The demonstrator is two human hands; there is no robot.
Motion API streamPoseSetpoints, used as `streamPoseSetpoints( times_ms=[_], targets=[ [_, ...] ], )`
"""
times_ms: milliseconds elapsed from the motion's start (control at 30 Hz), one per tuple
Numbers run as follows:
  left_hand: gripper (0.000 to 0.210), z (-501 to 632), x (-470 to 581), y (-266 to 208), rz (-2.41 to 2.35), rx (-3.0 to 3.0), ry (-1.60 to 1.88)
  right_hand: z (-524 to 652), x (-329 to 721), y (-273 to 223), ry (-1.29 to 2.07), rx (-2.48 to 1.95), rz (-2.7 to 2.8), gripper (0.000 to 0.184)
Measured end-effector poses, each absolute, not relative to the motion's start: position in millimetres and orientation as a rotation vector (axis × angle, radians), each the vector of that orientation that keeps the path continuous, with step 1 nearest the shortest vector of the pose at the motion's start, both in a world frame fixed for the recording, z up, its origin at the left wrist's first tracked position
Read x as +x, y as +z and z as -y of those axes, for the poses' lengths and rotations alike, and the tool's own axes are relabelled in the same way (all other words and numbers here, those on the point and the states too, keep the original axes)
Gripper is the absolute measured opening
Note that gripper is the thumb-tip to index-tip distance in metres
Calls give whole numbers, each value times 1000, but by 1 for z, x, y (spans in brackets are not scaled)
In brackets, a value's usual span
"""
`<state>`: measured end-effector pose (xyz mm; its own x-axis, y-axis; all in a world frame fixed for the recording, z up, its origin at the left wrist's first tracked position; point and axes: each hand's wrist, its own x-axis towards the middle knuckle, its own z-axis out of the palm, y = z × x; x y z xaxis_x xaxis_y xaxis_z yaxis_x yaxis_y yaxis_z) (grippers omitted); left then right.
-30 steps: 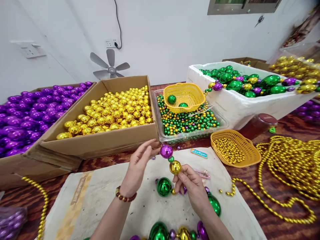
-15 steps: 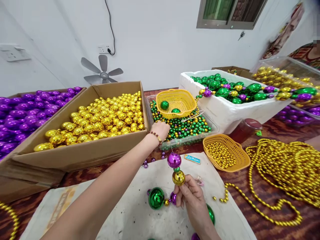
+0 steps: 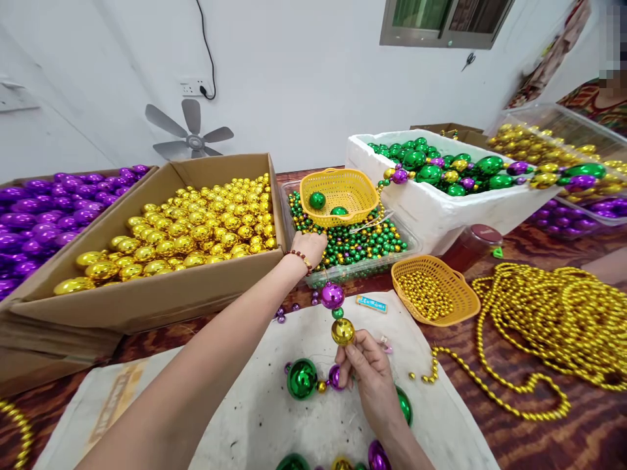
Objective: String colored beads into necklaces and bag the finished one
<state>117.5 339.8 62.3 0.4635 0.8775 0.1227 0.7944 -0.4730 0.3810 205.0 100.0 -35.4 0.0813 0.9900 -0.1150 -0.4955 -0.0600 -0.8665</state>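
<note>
"Strand point(image 3: 337, 313) first: where is it?"

"Just in front of the clear tub point(image 3: 414, 247), standing nearly upright: purple ball point(image 3: 333, 295) on top, a green bead, then a gold ball point(image 3: 343, 331). Its long axis points up toward the tub's near left corner."

"And the hands?"

"The left hand point(image 3: 311, 248) is over that corner, nearer of the two to the tub's small beads point(image 3: 365, 241), which lie just beneath and beside it. The right hand point(image 3: 369, 369) is well in front of the tub, its fingers pinching the gold ball's lower edge."

"Are the left fingers closed on anything?"

"I can't tell. The back of the hand covers them. A thin thread point(image 3: 325, 274) rises from the purple ball toward that hand, but its upper end is lost."

"What else is unclear?"

"On the cloth point(image 3: 441, 418), farther in front of the tub, beads beside a big green ball point(image 3: 302, 378) run in behind the right fingers. The right wrist partly covers a second green ball point(image 3: 403, 406), and the nearest balls point(image 3: 379, 455) are cut off below."
</note>
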Motion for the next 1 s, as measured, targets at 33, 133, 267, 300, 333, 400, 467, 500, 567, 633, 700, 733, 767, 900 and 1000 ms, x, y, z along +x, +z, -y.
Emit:
streamPoseSetpoints(
  times_ms=[33, 133, 267, 300, 333, 400, 467, 500, 567, 633, 700, 733, 767, 900, 1000],
  targets=[
    [14, -332, 116, 67, -1409, 2418, 544, -100, 205, -34, 1393, -943, 711, 24],
    [19, -297, 103, 81, -1327, 2320, 811, -101, 207, -28, 1382, -968, 743, 26],
    [25, -240, 66, 81, -965, 1536, 1075, -103, 210, -24, 1388, -995, 818, 28],
    [26, -229, 56, 78, -863, 1286, 1087, -102, 210, -24, 1391, -1006, 850, 29],
    [26, -219, 47, 76, -779, 1073, 1086, -102, 210, -25, 1396, -1016, 884, 30],
    [24, -205, 33, 71, -705, 833, 1092, -101, 209, -27, 1412, -1027, 946, 31],
    [21, -198, 24, 68, -678, 716, 1129, -100, 207, -27, 1425, -1025, 983, 31],
    [19, -197, 21, 66, -672, 683, 1151, -99, 206, -28, 1424, -1023, 999, 31],
    [17, -195, 18, 64, -671, 648, 1195, -98, 205, -27, 1410, -1027, 1033, 30],
    [17, -195, 17, 62, -682, 643, 1226, -97, 205, -26, 1393, -1049, 1071, 31],
    [19, -194, 17, 61, -693, 648, 1241, -96, 204, -24, 1390, -1077, 1091, 31],
    [20, -194, 17, 60, -696, 649, 1242, -97, 204, -24, 1391, -1089, 1090, 31],
    [21, -194, 17, 60, -697, 646, 1242, -97, 204, -24, 1394, -1097, 1087, 31],
    [21, -194, 16, 59, -692, 624, 1250, -98, 204, -24, 1412, -1094, 1066, 30],
    [21, -195, 15, 57, -694, 606, 1262, -98, 202, -25, 1411, -1101, 1059, 29]
  ],
)
